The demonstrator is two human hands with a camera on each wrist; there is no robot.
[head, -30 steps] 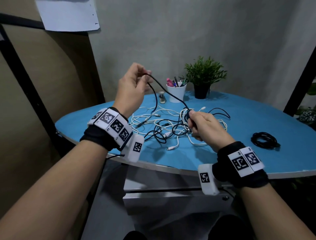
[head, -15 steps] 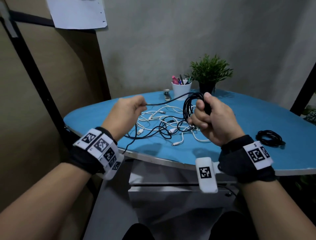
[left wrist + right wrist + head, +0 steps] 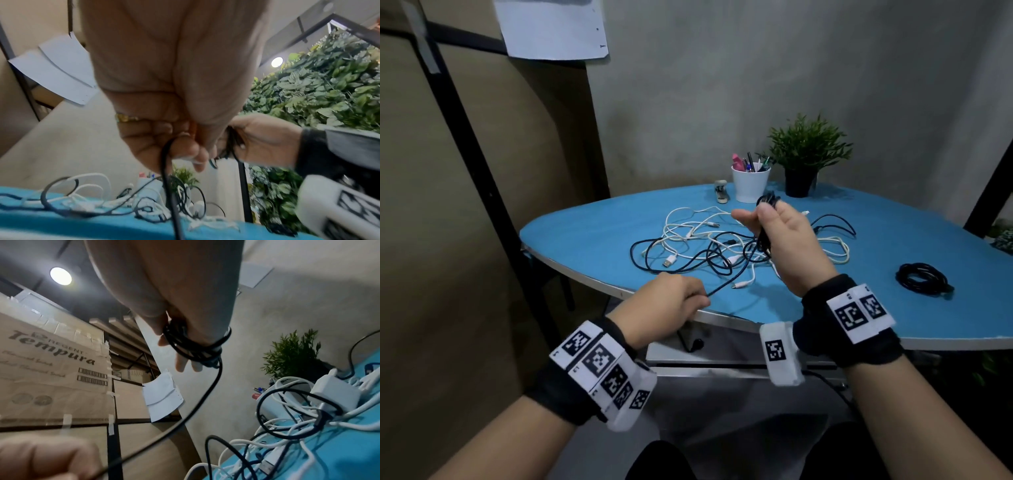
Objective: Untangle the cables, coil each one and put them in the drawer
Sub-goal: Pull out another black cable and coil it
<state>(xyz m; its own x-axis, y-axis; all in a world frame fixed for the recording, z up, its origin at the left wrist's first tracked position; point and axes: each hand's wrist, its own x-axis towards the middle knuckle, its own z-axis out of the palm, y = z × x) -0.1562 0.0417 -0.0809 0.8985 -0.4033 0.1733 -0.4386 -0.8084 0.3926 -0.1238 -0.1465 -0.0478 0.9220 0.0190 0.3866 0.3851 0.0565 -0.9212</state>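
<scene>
1. Two hands share one black cable (image 3: pixel 726 284): the right hand (image 3: pixel 787 240), at the centre of the head view, stands with fingers nearly straight and several loops wound round them, while the left hand (image 3: pixel 671 306), lower left of centre, pinches the free run in curled fingers
2. Keep that run lightly taut, so each new turn lies beside the last one
3. Feed slack slowly; the run seems to pass through the tangled pile (image 3: pixel 709 240) on the blue desk (image 3: pixel 592 236), where it may snag white cables
4. A finished black coil (image 3: pixel 923 282) lies at right; the drawer is not clearly visible
</scene>
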